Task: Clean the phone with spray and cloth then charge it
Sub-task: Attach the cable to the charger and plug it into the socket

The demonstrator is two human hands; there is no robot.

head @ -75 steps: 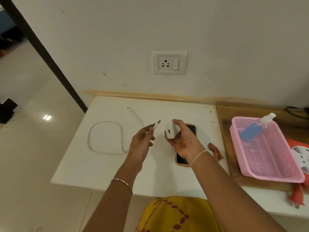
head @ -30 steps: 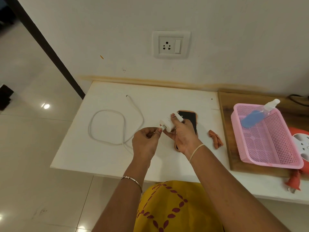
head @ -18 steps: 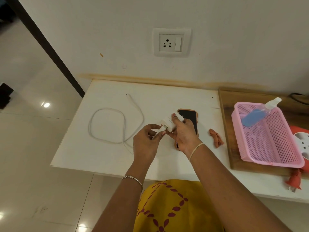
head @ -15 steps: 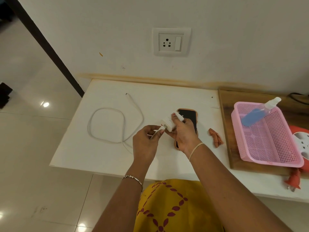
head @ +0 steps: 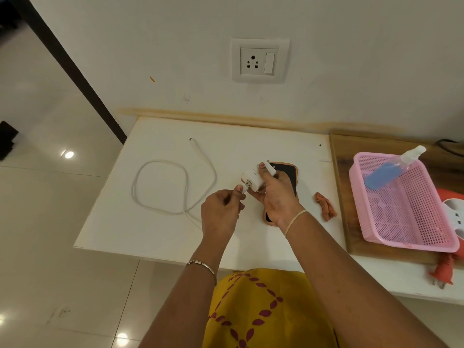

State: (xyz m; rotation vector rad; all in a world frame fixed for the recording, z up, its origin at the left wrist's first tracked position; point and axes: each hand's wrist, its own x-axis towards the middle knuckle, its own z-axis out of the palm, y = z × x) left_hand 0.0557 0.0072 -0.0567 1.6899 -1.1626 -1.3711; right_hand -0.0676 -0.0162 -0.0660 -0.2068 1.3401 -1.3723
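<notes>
Right, the right hand (head: 277,197) grips the white charger (head: 256,178) just above the table (head: 155,234), plug pins pointing away and its port facing left. The left hand (head: 221,214) pinches the cable (head: 160,187) end between thumb and fingers, its tip right at that port; whether it is seated, I cannot tell. The cable loops across the left of the table, its free end lying toward the far side. The phone (head: 288,177), in an orange case, lies screen-up, partly under the right hand. A small orange cloth (head: 325,205) sits just right of it. Further right, the spray bottle (head: 391,168) leans in the pink basket (head: 411,229). The wall socket (head: 259,61) is on the far wall.
</notes>
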